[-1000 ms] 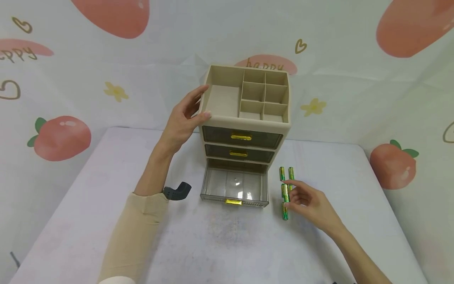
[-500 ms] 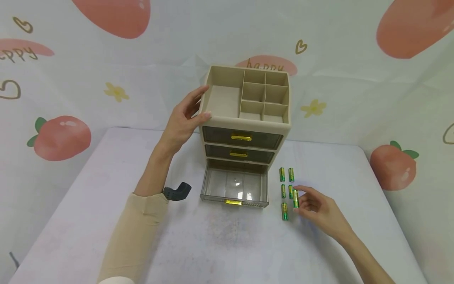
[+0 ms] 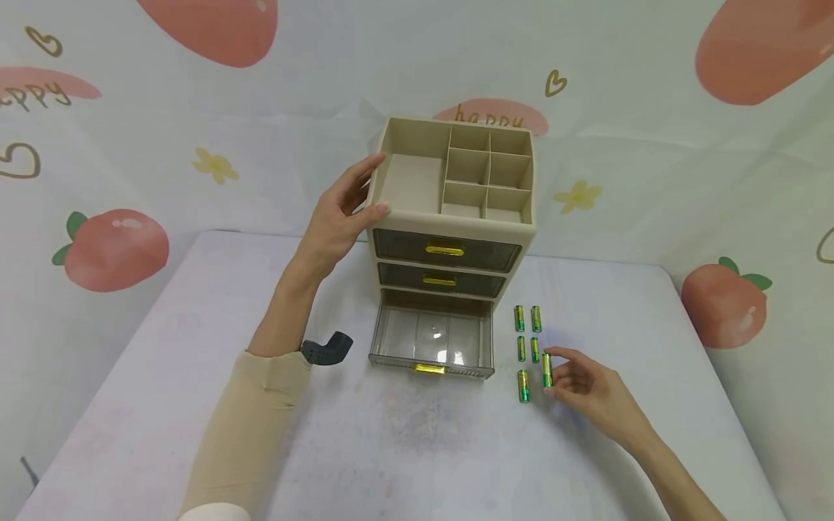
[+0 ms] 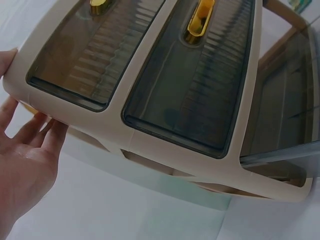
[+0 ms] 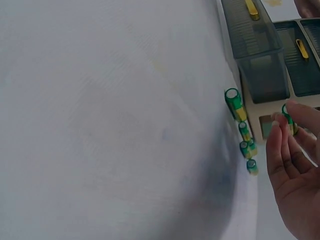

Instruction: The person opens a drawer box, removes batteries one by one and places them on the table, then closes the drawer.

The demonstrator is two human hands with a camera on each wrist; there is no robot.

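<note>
A beige desktop drawer organizer (image 3: 449, 226) stands at the middle back, its lowest clear drawer (image 3: 430, 340) pulled out with nothing in it. My left hand (image 3: 335, 217) holds the organizer's upper left corner, thumb on the front rim and fingers along the side wall; the left wrist view shows the fingers (image 4: 35, 135) against that side. Between thumb and fingertips, my right hand (image 3: 596, 394) pinches a green and gold battery (image 3: 546, 370), held upright to the right of the others. Several similar batteries (image 3: 524, 386) lie in two columns on the table, right of the open drawer.
Two upper drawers (image 3: 444, 250) with gold handles are closed. The organizer's top tray (image 3: 413, 181) has one large and several small compartments. A white table (image 3: 417, 449) extends forward, and a fruit-patterned cloth (image 3: 313, 87) hangs behind.
My right hand, with the battery pinched in it, has moved right and slightly toward me, away from the two columns. The left hand keeps its hold on the organizer.
</note>
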